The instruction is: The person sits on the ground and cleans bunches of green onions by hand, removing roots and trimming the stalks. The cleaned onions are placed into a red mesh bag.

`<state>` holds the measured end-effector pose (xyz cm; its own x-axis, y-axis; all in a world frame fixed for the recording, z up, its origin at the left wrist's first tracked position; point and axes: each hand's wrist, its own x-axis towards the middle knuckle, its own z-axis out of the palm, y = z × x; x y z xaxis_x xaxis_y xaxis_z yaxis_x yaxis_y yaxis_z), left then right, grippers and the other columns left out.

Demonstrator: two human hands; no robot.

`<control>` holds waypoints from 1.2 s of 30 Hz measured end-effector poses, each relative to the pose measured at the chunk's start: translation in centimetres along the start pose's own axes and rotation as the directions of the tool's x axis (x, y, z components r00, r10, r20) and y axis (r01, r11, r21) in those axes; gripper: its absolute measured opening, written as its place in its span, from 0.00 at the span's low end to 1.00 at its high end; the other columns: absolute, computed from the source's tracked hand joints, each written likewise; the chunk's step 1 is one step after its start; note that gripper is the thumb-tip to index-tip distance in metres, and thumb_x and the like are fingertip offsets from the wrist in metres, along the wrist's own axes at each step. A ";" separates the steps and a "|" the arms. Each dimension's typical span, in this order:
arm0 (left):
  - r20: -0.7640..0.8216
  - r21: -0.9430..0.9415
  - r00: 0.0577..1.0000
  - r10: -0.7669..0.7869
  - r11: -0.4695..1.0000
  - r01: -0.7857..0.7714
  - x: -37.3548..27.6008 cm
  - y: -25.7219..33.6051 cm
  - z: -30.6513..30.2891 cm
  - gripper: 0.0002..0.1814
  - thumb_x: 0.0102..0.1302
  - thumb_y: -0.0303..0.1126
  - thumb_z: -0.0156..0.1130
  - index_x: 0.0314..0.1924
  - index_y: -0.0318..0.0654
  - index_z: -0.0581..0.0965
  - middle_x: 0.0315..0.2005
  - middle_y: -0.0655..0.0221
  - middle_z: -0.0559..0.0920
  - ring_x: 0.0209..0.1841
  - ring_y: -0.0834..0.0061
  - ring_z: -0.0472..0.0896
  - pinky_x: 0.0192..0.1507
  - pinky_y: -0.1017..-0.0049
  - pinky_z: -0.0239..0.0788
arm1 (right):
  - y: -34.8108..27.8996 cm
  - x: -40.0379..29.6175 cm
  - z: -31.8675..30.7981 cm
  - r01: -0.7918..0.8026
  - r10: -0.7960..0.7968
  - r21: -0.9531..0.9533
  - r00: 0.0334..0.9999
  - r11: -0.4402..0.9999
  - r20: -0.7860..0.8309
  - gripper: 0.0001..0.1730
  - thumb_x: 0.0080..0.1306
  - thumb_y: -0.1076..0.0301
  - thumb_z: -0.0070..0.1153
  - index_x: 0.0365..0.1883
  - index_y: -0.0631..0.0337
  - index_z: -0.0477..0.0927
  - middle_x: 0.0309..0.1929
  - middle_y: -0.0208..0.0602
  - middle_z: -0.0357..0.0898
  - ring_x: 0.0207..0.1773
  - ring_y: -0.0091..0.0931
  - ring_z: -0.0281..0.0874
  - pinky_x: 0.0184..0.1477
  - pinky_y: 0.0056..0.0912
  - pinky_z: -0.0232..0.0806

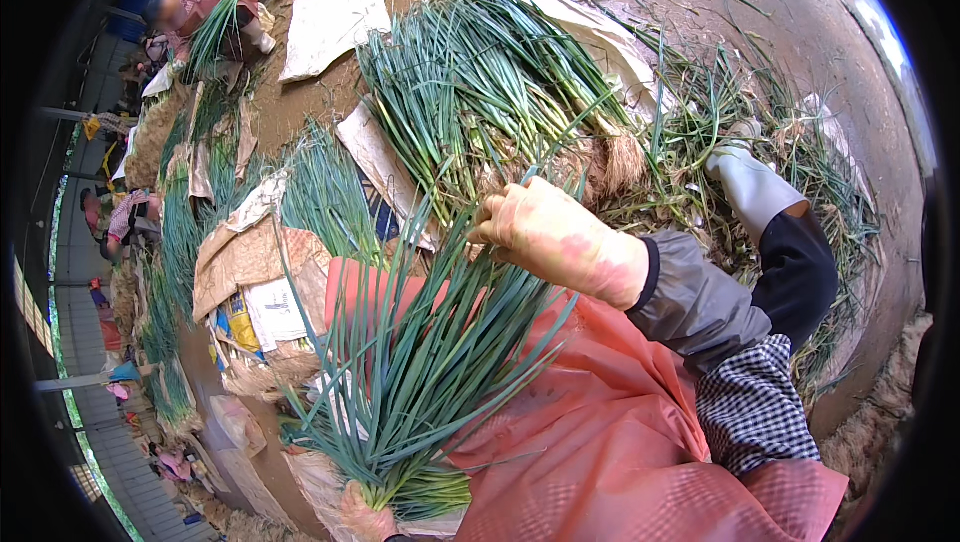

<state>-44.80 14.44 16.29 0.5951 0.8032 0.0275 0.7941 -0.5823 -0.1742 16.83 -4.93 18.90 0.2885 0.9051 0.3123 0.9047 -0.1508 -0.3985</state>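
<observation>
A bunch of green onions fans out across my lap, its long leaves spreading up over a red apron. At the bottom, my left hand, in a pale glove, grips the bunch by its lower stalks. My right hand, in a stained cream rubber glove, is curled by the upper leaves. A bit of leaf pokes out above its fingers; the fingertips are partly hidden. Beneath the held bunch, more green onion stalks lie on a pale sack.
A large pile of rooted green onions lies ahead on sacking. Loose trimmings surround my boot. Left are a covered bundle and rows of onions. A co-worker holds a bunch at upper left. A white sack lies nearby.
</observation>
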 end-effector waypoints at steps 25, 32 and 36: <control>-0.023 -0.096 0.994 -0.105 0.990 0.103 1.2 1.8 0.5 0.27 0.56 0.41 0.66 0.57 0.44 0.78 0.53 0.58 0.79 0.58 0.55 0.74 0.63 0.57 0.61 | -0.7 -3.2 1.2 -0.030 0.032 -0.109 0.999 0.994 0.010 0.08 0.59 0.69 0.51 0.35 0.49 0.79 0.28 0.27 0.72 0.35 0.30 0.76 0.34 0.34 0.64; -0.015 -0.018 0.995 -0.099 0.995 0.099 -0.8 -0.1 1.7 0.27 0.57 0.41 0.66 0.57 0.45 0.78 0.55 0.62 0.78 0.60 0.58 0.72 0.65 0.55 0.57 | 2.4 -3.3 2.1 -0.209 0.355 0.385 0.862 0.899 -0.361 0.16 0.52 0.85 0.53 0.35 0.56 0.79 0.31 0.36 0.79 0.37 0.37 0.78 0.40 0.39 0.70; 0.060 0.098 0.990 -0.124 0.988 0.118 0.5 1.5 0.7 0.28 0.56 0.41 0.66 0.58 0.44 0.77 0.55 0.64 0.78 0.60 0.59 0.72 0.67 0.55 0.54 | 7.6 -3.0 1.4 -0.317 0.304 0.086 0.745 0.945 -0.594 0.20 0.57 0.81 0.58 0.49 0.55 0.79 0.43 0.42 0.79 0.45 0.38 0.78 0.48 0.37 0.72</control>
<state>-43.38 14.07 15.33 0.4833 0.8754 -0.0106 0.8426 -0.4684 -0.2657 22.35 -8.26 13.72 0.6759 0.3924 0.6239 0.7364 -0.3951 -0.5492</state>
